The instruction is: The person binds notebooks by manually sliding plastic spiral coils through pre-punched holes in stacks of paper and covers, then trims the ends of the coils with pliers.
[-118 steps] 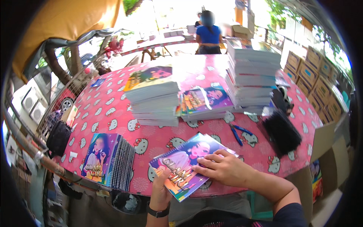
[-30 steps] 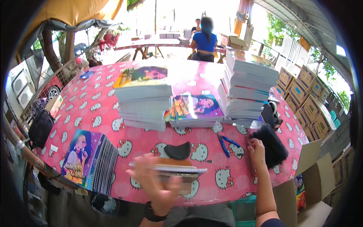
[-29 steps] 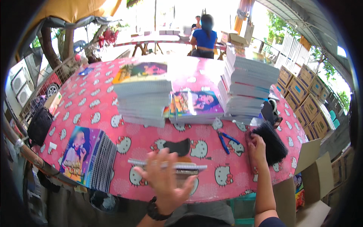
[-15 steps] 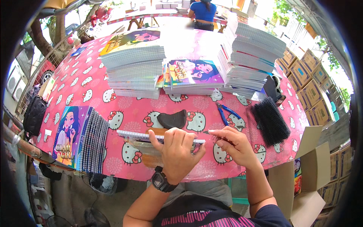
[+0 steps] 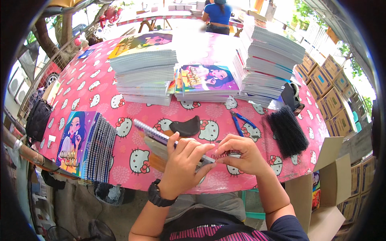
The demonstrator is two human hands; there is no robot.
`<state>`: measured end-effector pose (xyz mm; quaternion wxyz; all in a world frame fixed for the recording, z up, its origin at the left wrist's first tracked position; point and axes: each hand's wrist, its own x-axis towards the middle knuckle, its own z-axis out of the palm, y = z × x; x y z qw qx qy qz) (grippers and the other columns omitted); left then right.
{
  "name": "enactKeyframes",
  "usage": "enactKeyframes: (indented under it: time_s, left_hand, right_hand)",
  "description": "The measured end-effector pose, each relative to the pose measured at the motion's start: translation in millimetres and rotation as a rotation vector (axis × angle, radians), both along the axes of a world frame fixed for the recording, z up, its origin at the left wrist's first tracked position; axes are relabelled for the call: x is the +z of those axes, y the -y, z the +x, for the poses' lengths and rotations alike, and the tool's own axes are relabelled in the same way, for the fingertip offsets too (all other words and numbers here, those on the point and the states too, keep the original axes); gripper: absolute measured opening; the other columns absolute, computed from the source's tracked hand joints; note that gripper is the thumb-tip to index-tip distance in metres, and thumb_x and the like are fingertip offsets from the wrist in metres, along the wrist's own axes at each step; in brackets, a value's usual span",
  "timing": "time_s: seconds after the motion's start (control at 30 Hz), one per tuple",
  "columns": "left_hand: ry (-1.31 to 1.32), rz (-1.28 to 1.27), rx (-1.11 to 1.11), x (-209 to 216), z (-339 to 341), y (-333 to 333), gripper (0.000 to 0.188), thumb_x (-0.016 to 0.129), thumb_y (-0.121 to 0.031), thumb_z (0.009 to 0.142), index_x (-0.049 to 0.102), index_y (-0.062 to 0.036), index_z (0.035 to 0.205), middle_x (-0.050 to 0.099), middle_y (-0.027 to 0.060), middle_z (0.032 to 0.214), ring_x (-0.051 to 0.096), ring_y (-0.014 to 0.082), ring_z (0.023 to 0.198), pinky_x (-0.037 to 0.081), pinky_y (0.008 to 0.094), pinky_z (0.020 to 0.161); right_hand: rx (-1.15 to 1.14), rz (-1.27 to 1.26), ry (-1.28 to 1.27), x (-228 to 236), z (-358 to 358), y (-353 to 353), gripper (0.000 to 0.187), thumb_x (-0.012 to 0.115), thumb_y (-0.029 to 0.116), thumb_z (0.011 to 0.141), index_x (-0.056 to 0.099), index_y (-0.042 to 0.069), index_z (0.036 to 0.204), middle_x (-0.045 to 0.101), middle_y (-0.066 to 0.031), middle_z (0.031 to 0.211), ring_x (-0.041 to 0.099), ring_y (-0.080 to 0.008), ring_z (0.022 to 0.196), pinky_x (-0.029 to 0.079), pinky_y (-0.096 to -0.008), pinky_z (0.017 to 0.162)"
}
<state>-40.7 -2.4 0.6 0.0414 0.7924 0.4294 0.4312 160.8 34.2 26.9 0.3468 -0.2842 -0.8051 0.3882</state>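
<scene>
My left hand (image 5: 185, 162), with a black watch on its wrist, is closed around a notebook (image 5: 150, 130) that stands on edge, slanting down toward the right. At the notebook's near right end, my right hand (image 5: 243, 156) pinches a thin dark spiral coil (image 5: 230, 153). The coil's tip meets the notebook's corner; whether it passes through the holes is hidden by my fingers. Partly behind the notebook lies a brown, wood-coloured piece (image 5: 157, 162). Just beyond my hands sit a dark curved pad (image 5: 185, 126) and blue-handled cutting pliers (image 5: 242, 123).
A bundle of black spiral coils (image 5: 287, 130) lies right. Bound notebooks (image 5: 78, 140) stand piled at left. Tall notebook stacks (image 5: 140, 76) (image 5: 269, 60) and a lower stack (image 5: 207, 78) line the far side. An open carton (image 5: 329, 180) is beside the table; a person in blue (image 5: 218, 18) is beyond.
The notebook has tilted, its left end rising and its right end dropping toward me. My right hand has moved left to the notebook's corner, and the coil now shows in its fingers.
</scene>
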Motion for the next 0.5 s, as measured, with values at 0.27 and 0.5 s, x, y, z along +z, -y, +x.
enactKeyframes:
  time_s: [0.27, 0.5]
  left_hand:
    - [0.127, 0.026, -0.203, 1.9, -27.1, -8.1, 0.027, 0.079, -0.017, 0.066, 0.067, -0.0126, 0.089, 0.066, 0.0002, 0.084, 0.061, 0.0193, 0.083, 0.037, 0.0389, 0.091]
    - [0.152, 0.101, 0.031, 0.0, -5.3, -2.6, 0.023, 0.077, -0.014, 0.066, 0.066, -0.0113, 0.087, 0.065, 0.0002, 0.08, 0.059, 0.0195, 0.078, 0.037, 0.0363, 0.081]
  right_hand:
    - [-0.032, 0.02, 0.071, 7.9, -5.6, 11.8, 0.023, 0.073, 0.001, 0.071, 0.069, 0.004, 0.094, 0.065, -0.0083, 0.089, 0.064, -0.0211, 0.084, 0.051, -0.0309, 0.072]
    - [-0.121, 0.177, 0.157, 4.1, 1.6, 23.6, 0.03, 0.072, 0.003, 0.075, 0.066, 0.004, 0.105, 0.064, -0.0101, 0.089, 0.064, -0.0214, 0.08, 0.051, -0.0312, 0.069]
